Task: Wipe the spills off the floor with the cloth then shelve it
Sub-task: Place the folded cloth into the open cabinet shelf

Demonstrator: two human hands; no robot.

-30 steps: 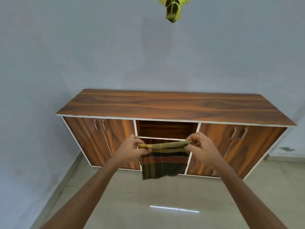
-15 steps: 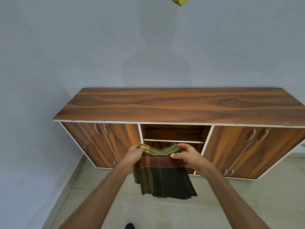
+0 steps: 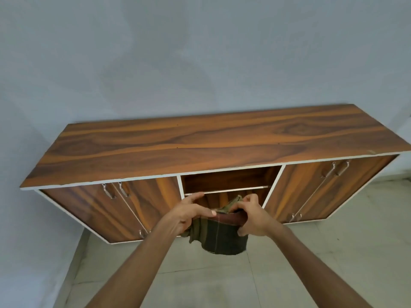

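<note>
Cloth (image 3: 219, 237) now bunched smaller, L hand (image 3: 189, 215) & R hand (image 3: 252, 221) both gripping it before cabinet (image 3: 200, 141) open middle bay.

Dark green-and-maroon plaid cloth (image 3: 222, 238), brown wood-grain cabinet (image 3: 200, 141) with white edging.

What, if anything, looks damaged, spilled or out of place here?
Little stands out. The cabinet has small chips along its white front edge near the right end. No spill shows on the visible floor. Both hands, left hand and right hand, hold the bunched cloth before the open middle shelf.
</note>
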